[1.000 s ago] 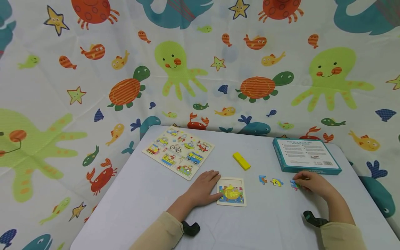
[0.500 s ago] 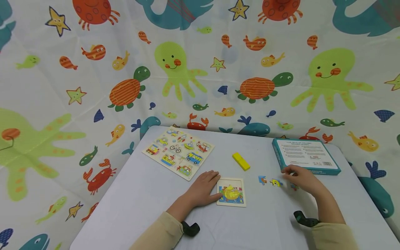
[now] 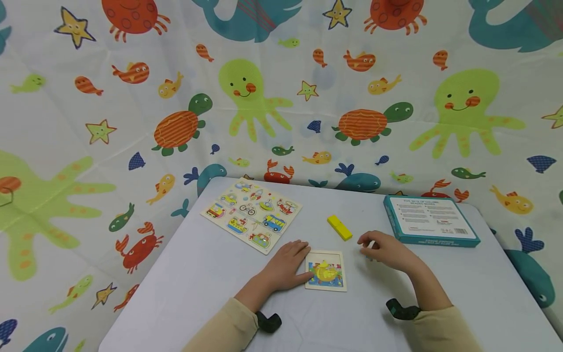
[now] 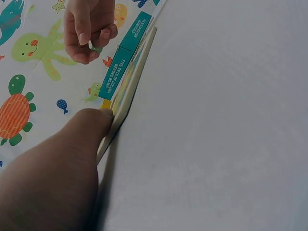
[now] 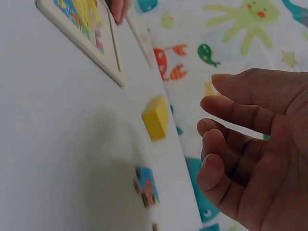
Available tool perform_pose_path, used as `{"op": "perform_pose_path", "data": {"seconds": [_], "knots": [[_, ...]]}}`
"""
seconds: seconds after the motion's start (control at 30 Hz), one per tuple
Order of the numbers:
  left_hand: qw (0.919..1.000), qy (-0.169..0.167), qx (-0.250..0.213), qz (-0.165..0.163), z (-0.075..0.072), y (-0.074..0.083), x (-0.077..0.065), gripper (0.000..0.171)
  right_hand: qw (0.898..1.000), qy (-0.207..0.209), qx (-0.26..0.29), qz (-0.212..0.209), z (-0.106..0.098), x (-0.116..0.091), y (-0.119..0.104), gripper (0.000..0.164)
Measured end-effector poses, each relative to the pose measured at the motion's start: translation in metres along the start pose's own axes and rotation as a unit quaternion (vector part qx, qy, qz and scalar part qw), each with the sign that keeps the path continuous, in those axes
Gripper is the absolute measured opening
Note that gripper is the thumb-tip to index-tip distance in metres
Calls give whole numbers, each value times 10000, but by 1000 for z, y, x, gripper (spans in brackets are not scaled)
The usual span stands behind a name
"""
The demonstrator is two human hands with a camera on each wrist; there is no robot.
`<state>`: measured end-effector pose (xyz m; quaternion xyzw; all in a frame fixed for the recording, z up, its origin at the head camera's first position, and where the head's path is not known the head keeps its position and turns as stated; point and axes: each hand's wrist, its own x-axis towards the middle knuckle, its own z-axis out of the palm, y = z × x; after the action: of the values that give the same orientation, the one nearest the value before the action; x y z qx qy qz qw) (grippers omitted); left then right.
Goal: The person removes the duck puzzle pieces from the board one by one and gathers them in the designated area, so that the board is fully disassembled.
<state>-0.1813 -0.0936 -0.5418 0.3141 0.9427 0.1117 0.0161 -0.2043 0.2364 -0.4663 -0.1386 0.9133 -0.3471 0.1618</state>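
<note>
My left hand (image 3: 288,266) lies flat against the left side of a small wooden jigsaw tray (image 3: 325,287), its thumb over the frame's edge. The picture in the tray is a yellow duck on blue. In the left wrist view the thumb (image 4: 89,127) presses on the tray's rim. My right hand (image 3: 387,250) hovers over the table right of the tray, fingers loosely curled with nothing between them. Below it, a blue and orange jigsaw piece (image 5: 147,186) lies on the table in the right wrist view. Another piece barely shows at that view's bottom edge; the hand hides the pieces in the head view.
A yellow block (image 3: 339,227) lies behind the tray. At the back left is a board of vehicle pictures (image 3: 251,215). A teal and white box (image 3: 433,221) sits at the back right, before a hanging sea-animal cloth (image 3: 308,49).
My right hand has moved left, from the rightmost jigsaw piece beside the box to above the leftmost ones. The left hand and the tray have stayed in place.
</note>
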Motion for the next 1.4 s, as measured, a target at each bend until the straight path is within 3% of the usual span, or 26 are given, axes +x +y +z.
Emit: {"op": "perform_pose_path", "data": {"seconds": [0.67,1.07,1.4], "knots": [[9999,65,84,98,1,-2,2,77,9952,-639,86,-730,64,32,-52,23],[9998,99,45,181,2,-3,2,79,9960,-708,294,-469,87,46,-51,17],[9998,81,17,168,3,-4,2,78,9955,-802,459,-219,93,47,-51,16]]}}
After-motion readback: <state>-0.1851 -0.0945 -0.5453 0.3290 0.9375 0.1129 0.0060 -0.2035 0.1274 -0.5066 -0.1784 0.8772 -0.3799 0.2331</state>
